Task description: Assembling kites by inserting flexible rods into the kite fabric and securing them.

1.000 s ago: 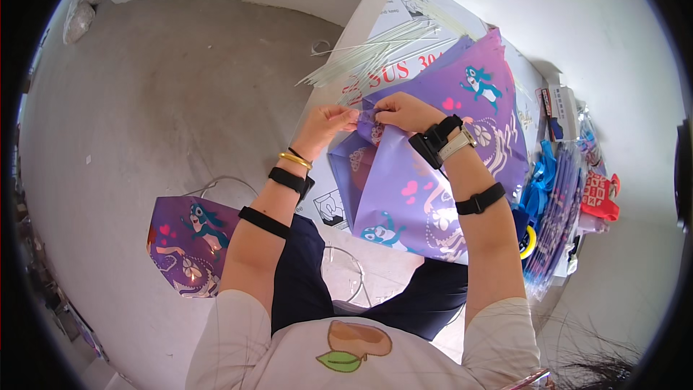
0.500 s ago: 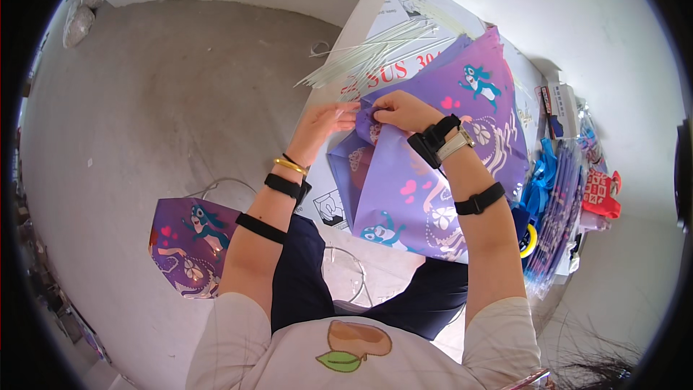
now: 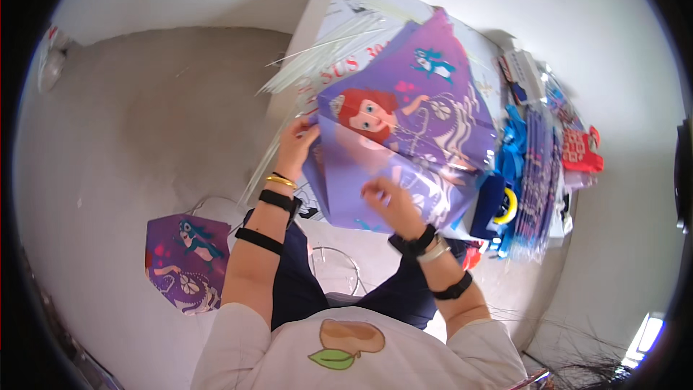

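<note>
A large purple sheet (image 3: 433, 112), thin and pointed at the far end, lies over the white board in front of me. It carries a red-haired cartoon figure and a blue-and-white animal; its near part is a paler layer (image 3: 343, 188) showing the print faintly through. My left hand (image 3: 297, 146) holds the sheet's left edge between bent fingers. Over the paler near layer is my right hand (image 3: 393, 206), its fingers bent and smeared by motion, so I cannot see whether they grip anything. Thin white rods (image 3: 325, 47) lie in a bundle beyond my left hand.
A white printed board (image 3: 317, 7) lies beneath the sheets. To the right are a yellow tape roll (image 3: 508, 206), blue strips (image 3: 511, 141), a stack of bagged purple sheets (image 3: 538, 173) and a red item (image 3: 581, 150). Another purple sheet (image 3: 189, 263) hangs at lower left.
My right hand has left the sheet's left edge and come nearer to me. The flap there has opened, uncovering the red-haired figure. My left hand has closed on the edge. The view has shifted.
</note>
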